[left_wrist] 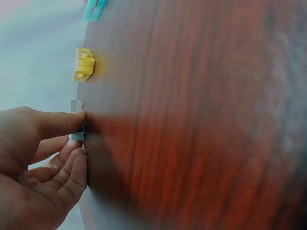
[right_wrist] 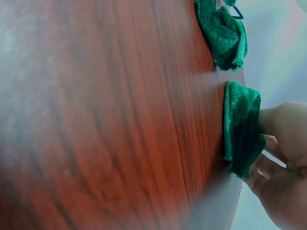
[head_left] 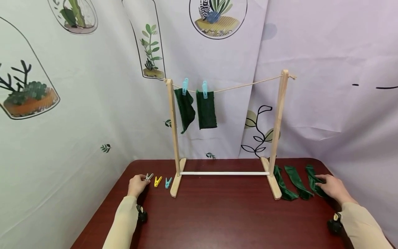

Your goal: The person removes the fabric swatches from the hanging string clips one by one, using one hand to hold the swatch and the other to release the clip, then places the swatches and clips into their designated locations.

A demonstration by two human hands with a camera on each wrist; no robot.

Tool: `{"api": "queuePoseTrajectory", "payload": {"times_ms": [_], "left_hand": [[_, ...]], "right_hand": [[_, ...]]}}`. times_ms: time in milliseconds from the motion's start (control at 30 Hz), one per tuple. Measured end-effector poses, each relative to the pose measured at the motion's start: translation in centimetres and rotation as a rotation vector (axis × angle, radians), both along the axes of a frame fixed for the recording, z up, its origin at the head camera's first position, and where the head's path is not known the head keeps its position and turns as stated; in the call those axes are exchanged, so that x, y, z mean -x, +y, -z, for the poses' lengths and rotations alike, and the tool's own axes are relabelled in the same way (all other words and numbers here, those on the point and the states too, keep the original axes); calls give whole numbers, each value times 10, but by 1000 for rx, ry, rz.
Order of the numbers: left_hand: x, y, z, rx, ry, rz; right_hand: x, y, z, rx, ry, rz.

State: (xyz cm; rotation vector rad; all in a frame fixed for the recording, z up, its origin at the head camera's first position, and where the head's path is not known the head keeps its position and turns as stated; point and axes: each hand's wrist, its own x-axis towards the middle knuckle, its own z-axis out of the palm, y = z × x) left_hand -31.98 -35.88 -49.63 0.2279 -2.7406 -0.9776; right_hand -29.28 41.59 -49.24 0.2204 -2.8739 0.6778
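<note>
Pinching a pale clothespin at the bench's left end: left hand. Left-wrist view shows a fingertip across its middle. Next right, yellow clothespin, then blue clothespin, which that view crops at top. Only head view gives the whole wooden rack; two hanging cloths, green, near its left post, under blue pegs on the cord. Past right post, two loose green cloths, then the rightmost cloth, grasped by right hand's fingers; right-wrist view adds its hem and frayed corner.
</note>
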Motion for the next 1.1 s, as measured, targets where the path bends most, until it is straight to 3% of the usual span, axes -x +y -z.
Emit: {"api": "queuePoseTrajectory", "payload": {"times_ms": [400,1100], "left_hand": [[1,2,-1,14,13,-12],[-2,4,-2,-11,6,-29]], "right_hand": [[1,1,10,30,18,20],[2,-1,6,2,2,25]]}}
